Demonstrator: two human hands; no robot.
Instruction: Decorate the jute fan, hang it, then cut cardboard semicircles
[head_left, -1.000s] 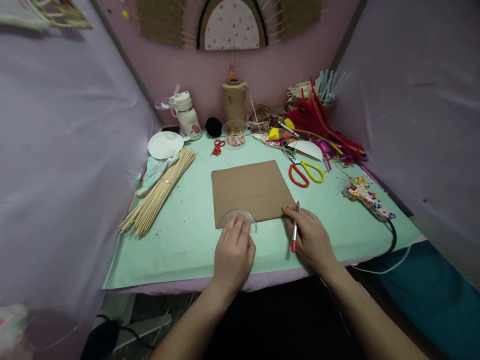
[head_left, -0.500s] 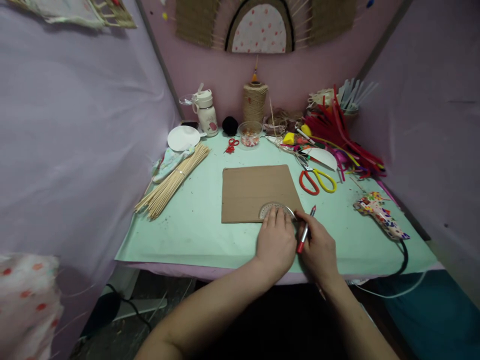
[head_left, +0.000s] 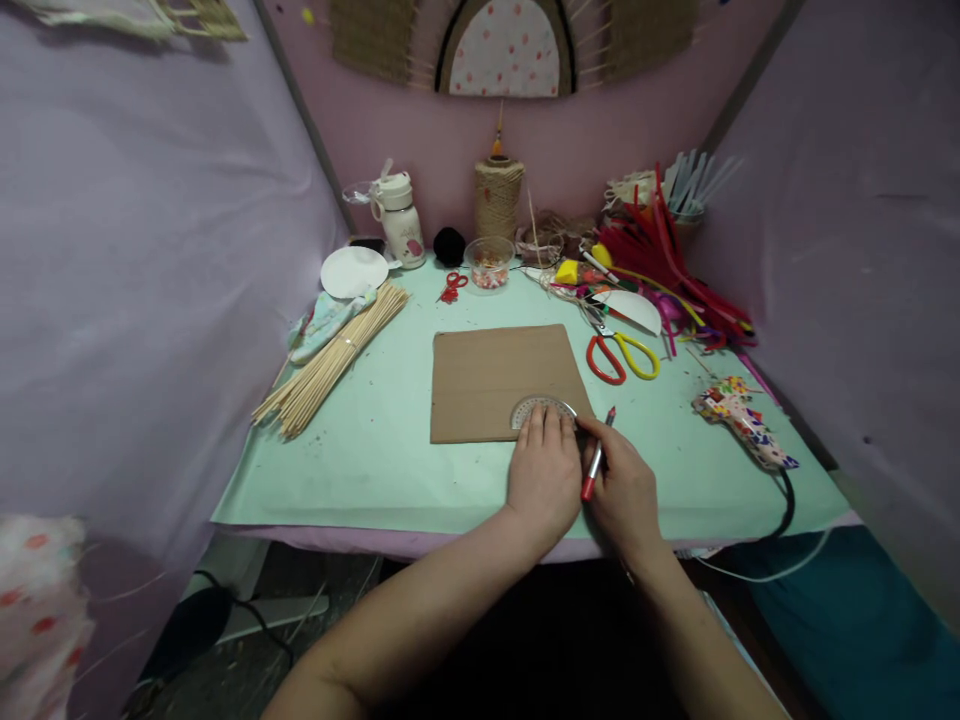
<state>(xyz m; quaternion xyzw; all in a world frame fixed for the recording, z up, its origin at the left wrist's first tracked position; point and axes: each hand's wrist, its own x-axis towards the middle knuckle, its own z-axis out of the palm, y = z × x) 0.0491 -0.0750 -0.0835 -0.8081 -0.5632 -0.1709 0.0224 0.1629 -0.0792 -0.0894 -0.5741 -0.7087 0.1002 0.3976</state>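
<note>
A clear half-round protractor (head_left: 523, 412) lies along the near edge of a brown cardboard sheet (head_left: 495, 365). My left hand (head_left: 545, 475) rests over it with the fingers stretched out flat, covering its lower middle. Right beside it, my right hand (head_left: 626, 485) is closed, with a red and silver pen (head_left: 595, 462) slanting between its fingers. The right fingertips are close to the protractor's right end. Whether another thin tool is also in that hand is hidden.
Bamboo sticks (head_left: 337, 365) lie left of the cardboard. Scissors (head_left: 606, 362) with red and yellow handles are at its right, before red pipe cleaners (head_left: 675, 265). A patterned glue gun (head_left: 746, 422) with a cord lies far right. Behind stand a bottle (head_left: 400, 220), twine (head_left: 498, 200) and a bead tub (head_left: 490, 268).
The whole view has shifted slightly, so everything sits a little further left and up. Both hands, the pen and the protractor keep about the same places on the cardboard.
</note>
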